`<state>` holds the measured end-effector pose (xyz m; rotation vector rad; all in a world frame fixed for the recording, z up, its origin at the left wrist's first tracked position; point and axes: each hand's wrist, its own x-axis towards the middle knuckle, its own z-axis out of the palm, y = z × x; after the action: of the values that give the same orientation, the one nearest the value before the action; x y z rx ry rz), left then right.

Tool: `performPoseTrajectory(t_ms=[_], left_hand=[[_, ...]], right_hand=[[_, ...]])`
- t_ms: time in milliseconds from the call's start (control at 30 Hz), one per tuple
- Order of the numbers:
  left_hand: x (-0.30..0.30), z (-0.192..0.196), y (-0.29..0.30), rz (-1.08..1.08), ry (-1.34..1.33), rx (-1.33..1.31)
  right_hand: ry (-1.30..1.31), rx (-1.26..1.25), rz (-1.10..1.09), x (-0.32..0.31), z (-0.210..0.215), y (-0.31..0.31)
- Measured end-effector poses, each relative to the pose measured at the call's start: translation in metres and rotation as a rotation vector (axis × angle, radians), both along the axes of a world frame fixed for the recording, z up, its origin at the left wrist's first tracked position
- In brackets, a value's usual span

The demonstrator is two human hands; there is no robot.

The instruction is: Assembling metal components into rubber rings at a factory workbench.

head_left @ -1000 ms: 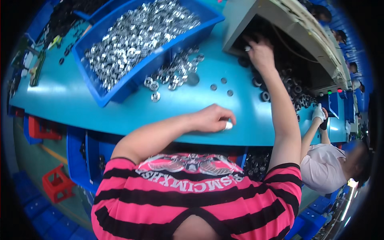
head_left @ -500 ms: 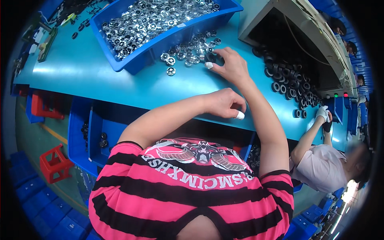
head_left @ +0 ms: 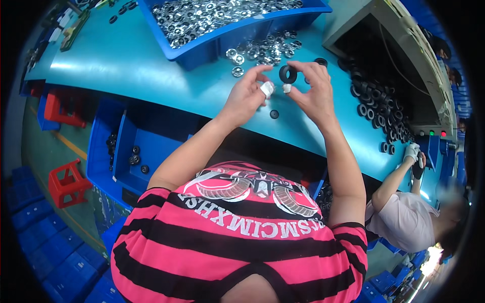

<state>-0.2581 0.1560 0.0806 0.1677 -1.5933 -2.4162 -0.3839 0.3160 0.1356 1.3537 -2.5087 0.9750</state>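
Taking the black ring (head_left: 283, 75) as the centre of the clock, the person's left hand (head_left: 244, 99) is at 8 o'clock, above the blue table (head_left: 166, 98). Its thumb, wrapped in white, stands apart from the extended index finger; whether anything sits behind them one cannot tell. Compared with half a second ago, this hand has swung left from in front of the right forearm and opened out.

The right hand (head_left: 317, 93), at 4 o'clock, pinches the ring upright between index finger and white-wrapped thumb. It has drawn the ring back toward the body, away from the silver wheels (head_left: 275, 48) it was close beside; these now lie at 11 o'clock. A small dark disc (head_left: 274, 114) shows on the table near 7 o'clock.

Farther off, a blue bin (head_left: 222, 42) full of similar wheels stands at 10 o'clock, a heap of black rings (head_left: 376, 108) spreads toward 4, and a co-worker's gloved hand (head_left: 411, 150) lies beyond it.
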Motion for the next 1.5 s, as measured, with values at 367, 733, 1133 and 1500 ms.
performPoseTrajectory(t_ms=[367,733,1133,1500], left_hand=[[0.007,-0.013,-0.02,-0.011,0.031,0.001],[0.014,-0.01,-0.016,0.107,-0.001,-0.007],[0.023,-0.023,-0.021,-0.279,-0.009,0.737],[0.025,-0.026,-0.014,-0.232,0.059,0.551]], right_hand=[[-0.255,-0.092,-0.111,-0.092,-0.046,-0.014],[0.097,0.222,-0.134,-0.119,-0.069,-0.028],[-0.824,-0.308,0.088,-0.002,-0.034,0.005],[-0.945,-0.447,0.093,0.058,-0.03,0.006]])
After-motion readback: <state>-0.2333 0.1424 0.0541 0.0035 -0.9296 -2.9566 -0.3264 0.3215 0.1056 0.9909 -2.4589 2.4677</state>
